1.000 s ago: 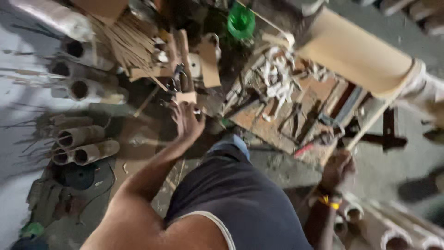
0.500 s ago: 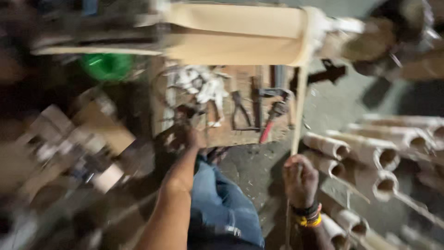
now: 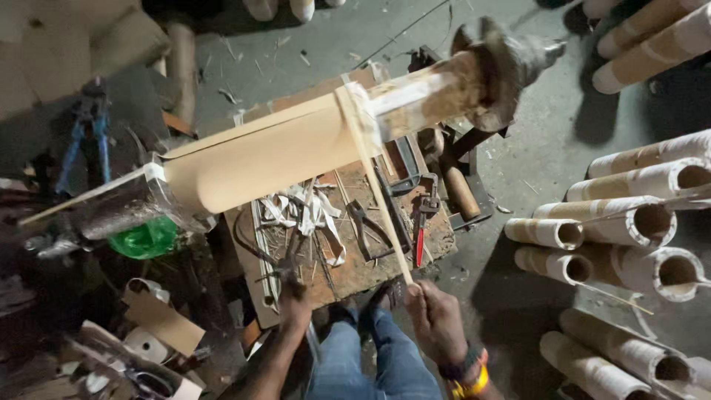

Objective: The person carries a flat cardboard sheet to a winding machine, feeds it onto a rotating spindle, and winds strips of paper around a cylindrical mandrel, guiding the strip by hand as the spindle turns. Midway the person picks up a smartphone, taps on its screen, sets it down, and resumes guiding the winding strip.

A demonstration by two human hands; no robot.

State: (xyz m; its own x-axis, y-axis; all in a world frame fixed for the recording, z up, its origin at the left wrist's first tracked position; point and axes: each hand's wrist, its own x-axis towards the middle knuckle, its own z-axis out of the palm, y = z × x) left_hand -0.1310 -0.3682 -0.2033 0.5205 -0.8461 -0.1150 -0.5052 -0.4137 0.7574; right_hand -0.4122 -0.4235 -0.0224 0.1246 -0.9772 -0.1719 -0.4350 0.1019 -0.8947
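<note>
Grey concrete floor, cluttered workshop. Low wooden surface (image 3: 355, 274) sits under the big cardboard tube (image 3: 274, 155) on its spindle. Right hand (image 3: 437, 318), low by the leg a sec ago, now grips the thin stick (image 3: 374, 185) leaning across the tube. Left hand (image 3: 294, 300) has shifted onto the surface's near edge w/ pliers & strips; grip unclear.

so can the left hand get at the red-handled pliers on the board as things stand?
Probably yes. The left hand rests at the board's near edge, and the red-handled pliers lie in the open further right. Only the thin stick held by the right hand crosses between them.
</note>
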